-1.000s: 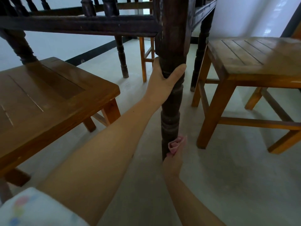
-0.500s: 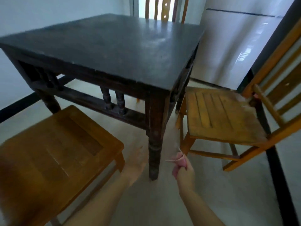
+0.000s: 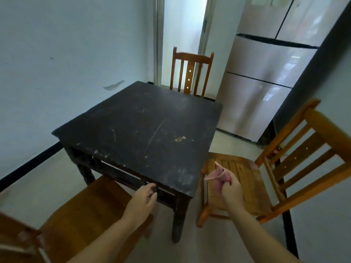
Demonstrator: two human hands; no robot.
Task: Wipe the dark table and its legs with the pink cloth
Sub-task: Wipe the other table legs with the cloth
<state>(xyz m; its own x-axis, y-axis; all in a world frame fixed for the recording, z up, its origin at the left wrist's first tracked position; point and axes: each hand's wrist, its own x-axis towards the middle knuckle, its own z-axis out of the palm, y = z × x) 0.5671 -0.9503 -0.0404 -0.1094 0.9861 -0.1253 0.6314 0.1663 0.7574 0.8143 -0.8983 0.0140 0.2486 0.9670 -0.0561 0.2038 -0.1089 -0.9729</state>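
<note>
While you stand at the near corner of the table (image 3: 144,122), your right hand (image 3: 230,188) is clenched around the pink cloth (image 3: 216,176), which is bunched in your fist with a loose fold sticking up and to the left of your fingers. That hand hangs in the air just right of the corner, apart from the surface, with the seat of the right chair (image 3: 245,179) below and behind it. Your left hand (image 3: 142,199) grasps nothing; its fingers are loosely curled and reach toward the dark rail under the near edge, and you cannot tell from this view whether the fingertips touch the wood. Between your two hands stands the near leg (image 3: 178,223), upright on the pale floor (image 3: 218,242). Ahead of both hands the surface is bare, black and scuffed, with pale scratches and a small light patch toward the right. Below your left forearm lies the seat of the left chair (image 3: 81,211), pushed close to the table side. Beyond the far edge, well away from your hands, a third chair (image 3: 190,73) faces you, and a fridge (image 3: 266,76) stands to the far right of it.
</note>
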